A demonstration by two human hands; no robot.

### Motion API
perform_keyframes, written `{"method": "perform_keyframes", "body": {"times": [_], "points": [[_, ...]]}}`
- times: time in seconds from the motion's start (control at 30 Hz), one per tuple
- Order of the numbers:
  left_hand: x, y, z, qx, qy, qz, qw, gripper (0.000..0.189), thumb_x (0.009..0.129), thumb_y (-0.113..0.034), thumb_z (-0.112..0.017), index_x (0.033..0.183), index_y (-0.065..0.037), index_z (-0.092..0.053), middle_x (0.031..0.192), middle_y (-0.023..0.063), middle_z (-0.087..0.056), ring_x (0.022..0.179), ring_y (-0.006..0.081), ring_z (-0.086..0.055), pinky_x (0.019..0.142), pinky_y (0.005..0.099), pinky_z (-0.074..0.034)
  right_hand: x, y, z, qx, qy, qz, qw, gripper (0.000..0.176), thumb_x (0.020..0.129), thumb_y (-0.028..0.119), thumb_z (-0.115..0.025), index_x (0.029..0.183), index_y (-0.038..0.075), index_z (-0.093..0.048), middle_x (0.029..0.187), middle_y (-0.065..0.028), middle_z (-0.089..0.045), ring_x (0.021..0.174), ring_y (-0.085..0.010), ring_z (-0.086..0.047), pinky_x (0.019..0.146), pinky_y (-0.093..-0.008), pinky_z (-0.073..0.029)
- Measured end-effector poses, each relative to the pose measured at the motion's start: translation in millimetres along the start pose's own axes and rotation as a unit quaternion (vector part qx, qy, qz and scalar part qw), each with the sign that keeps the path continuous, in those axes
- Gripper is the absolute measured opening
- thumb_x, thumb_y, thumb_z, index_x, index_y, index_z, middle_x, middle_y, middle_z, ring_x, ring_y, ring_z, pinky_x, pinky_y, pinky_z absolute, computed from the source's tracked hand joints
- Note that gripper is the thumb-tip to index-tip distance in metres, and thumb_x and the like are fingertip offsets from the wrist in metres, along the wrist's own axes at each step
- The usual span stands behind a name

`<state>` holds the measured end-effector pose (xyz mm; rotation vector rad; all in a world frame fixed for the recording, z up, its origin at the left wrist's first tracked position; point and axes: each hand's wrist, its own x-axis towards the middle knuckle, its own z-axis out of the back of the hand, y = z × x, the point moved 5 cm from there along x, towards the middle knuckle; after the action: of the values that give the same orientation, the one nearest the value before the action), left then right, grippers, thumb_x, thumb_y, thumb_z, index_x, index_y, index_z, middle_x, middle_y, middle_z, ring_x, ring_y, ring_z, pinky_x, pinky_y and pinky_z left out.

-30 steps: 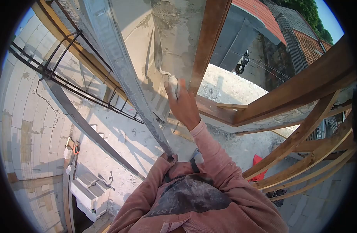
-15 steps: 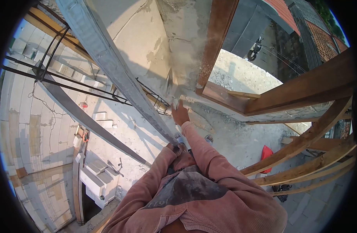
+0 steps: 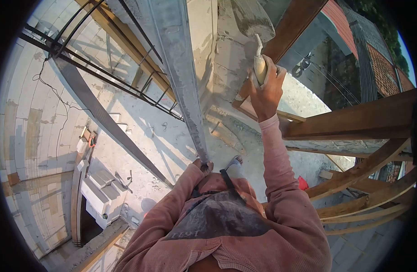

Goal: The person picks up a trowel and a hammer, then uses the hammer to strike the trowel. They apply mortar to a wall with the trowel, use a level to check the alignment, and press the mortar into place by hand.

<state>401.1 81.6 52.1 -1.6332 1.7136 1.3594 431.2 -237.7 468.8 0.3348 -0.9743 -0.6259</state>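
Observation:
My right hand (image 3: 268, 97) is closed round the pale handle of a trowel (image 3: 260, 70). The trowel's grey, mortar-smeared blade points up and away from me, in front of the rough plastered wall (image 3: 229, 59) and beside the brown wooden frame (image 3: 297, 27). Close to my body, my left hand (image 3: 205, 167) is wrapped round the lower end of a long grey bar (image 3: 174, 54), which has mortar smears on it. From there the bar runs up past the wall's corner and out of view at the top.
Steel rebar (image 3: 104, 75) and a yellowish timber (image 3: 127, 41) cross on the left. Pale blocks (image 3: 104, 190) are stacked lower left. Curved-looking wooden beams (image 3: 367, 177) stand to my right. Debris lies on the dusty floor (image 3: 172, 136). A pulley hook (image 3: 302, 65) hangs beyond the frame.
My right hand has moved right and up with the trowel, away from the wall's inner corner. In my view the bar stands more upright; my left hand keeps holding its lower end.

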Motion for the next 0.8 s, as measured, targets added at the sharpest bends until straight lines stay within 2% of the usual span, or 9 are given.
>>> {"method": "perform_keyframes", "body": {"times": [0.13, 0.23, 0.27, 0.37, 0.43, 0.53, 0.63, 0.67, 0.8], "points": [[9.2, 0.3, 11.2, -0.007, -0.015, -0.004, 1.0, 0.007, 0.098, -0.008, -0.056, 0.091, -0.006, -0.055, 0.073, 0.0049, -0.052, 0.06, 0.0211, -0.055, 0.045, 0.0321, -0.049, -3.4, -23.2, -30.0, -0.027, 0.077, -0.034, 0.996, 0.049, 0.091, 0.027, -0.076, 0.129, 0.009, -0.051, 0.1, -0.0181, -0.066, 0.087, -0.0446, -0.07, 0.07, -0.052, -0.057], [2.2, 6.4, 8.4, -0.028, 0.002, 0.007, 1.0, 0.009, 0.098, -0.007, -0.057, 0.09, -0.006, -0.054, 0.072, 0.0048, -0.052, 0.06, 0.021, -0.055, 0.045, 0.0322, -0.049, -34.1, -50.5, -69.4, -0.131, 0.16, -0.096, 0.974, 0.042, 0.096, 0.031, -0.069, 0.121, 0.008, -0.046, 0.1, -0.0196, -0.068, 0.083, -0.0487, -0.07, 0.067, -0.0552, -0.056], [-1.7, 7.5, 6.6, -0.029, 0.008, 0.005, 1.0, 0.008, 0.098, -0.007, -0.056, 0.09, -0.006, -0.054, 0.073, 0.0049, -0.052, 0.06, 0.021, -0.055, 0.045, 0.0323, -0.049, -55.2, -71.5, -88.0, -0.138, 0.183, -0.097, 0.969, 0.044, 0.097, 0.032, -0.068, 0.125, 0.007, -0.045, 0.105, -0.023, -0.071, 0.091, -0.0456, -0.071, 0.074, -0.0552, -0.057], [-19.0, 12.7, -3.8, -0.023, 0.008, -0.025, 0.999, 0.009, 0.1, -0.008, -0.054, 0.091, -0.005, -0.055, 0.074, 0.0052, -0.052, 0.061, 0.0211, -0.055, 0.045, 0.0322, -0.049, -129.1, -134.6, -138.5, -0.215, 0.289, -0.135, 0.923, 0.048, 0.096, 0.033, -0.067, 0.129, 0.007, -0.043, 0.104, -0.0222, -0.071, 0.09, -0.0455, -0.071, 0.075, -0.0554, -0.057], [-41.7, 13.5, -12.9, -0.002, -0.026, -0.076, 0.997, 0.01, 0.101, -0.008, -0.052, 0.092, -0.005, -0.055, 0.075, 0.0054, -0.052, 0.061, 0.0209, -0.055, 0.046, 0.0317, -0.049, -178.1, -170.6, -145.3, -0.248, 0.385, -0.17, 0.872, 0.051, 0.095, 0.034, -0.068, 0.131, 0.008, -0.043, 0.106, -0.0219, -0.072, 0.091, -0.0454, -0.071, 0.076, -0.0556, -0.057], [-60.3, 15.6, -21.6, -0.024, -0.022, -0.086, 0.996, 0.012, 0.102, -0.009, -0.05, 0.092, -0.004, -0.055, 0.077, 0.0059, -0.052, 0.062, 0.0214, -0.055, 0.046, 0.0315, -0.049, -215.6, -187.0, -133.0, -0.231, 0.418, -0.177, 0.86, 0.054, 0.097, 0.039, -0.065, 0.135, 0.008, -0.043, 0.108, -0.0227, -0.072, 0.091, -0.0466, -0.071, 0.077, -0.0555, -0.057], [-100.1, 27.4, -47.4, 0.008, -0.016, -0.16, 0.987, 0.013, 0.102, -0.01, -0.051, 0.092, -0.003, -0.055, 0.076, 0.0063, -0.052, 0.063, 0.0223, -0.055, 0.046, 0.0314, -0.049, -170.3, -133.4, -95.6, -0.159, 0.272, -0.127, 0.941, 0.053, 0.101, 0.041, -0.06, 0.136, 0.004, -0.048, 0.11, -0.0227, -0.07, 0.095, -0.0461, -0.071, 0.075, -0.0557, -0.057], [-79.1, 19.8, -31.8, -0.018, -0.054, -0.112, 0.992, 0.013, 0.102, -0.011, -0.051, 0.093, -0.003, -0.055, 0.077, 0.0066, -0.052, 0.064, 0.0228, -0.055, 0.046, 0.0315, -0.048, -155.6, -125.5, -93.4, -0.11, 0.184, -0.09, 0.972, 0.059, 0.099, 0.048, -0.064, 0.132, 0.001, -0.052, 0.111, -0.0228, -0.069, 0.094, -0.045, -0.071, 0.076, -0.053, -0.057], [-64.0, 16.1, -30.8, -0.012, -0.056, -0.105, 0.993, 0.012, 0.102, -0.012, -0.052, 0.093, -0.004, -0.055, 0.075, 0.007, -0.051, 0.061, 0.0222, -0.054, 0.045, 0.0319, -0.048, -56.6, -70.4, -87.7, -0.032, 0.118, -0.052, 0.991, 0.052, 0.097, 0.038, -0.068, 0.129, 0.001, -0.051, 0.113, -0.0224, -0.067, 0.094, -0.0443, -0.07, 0.078, -0.0529, -0.057]]}}
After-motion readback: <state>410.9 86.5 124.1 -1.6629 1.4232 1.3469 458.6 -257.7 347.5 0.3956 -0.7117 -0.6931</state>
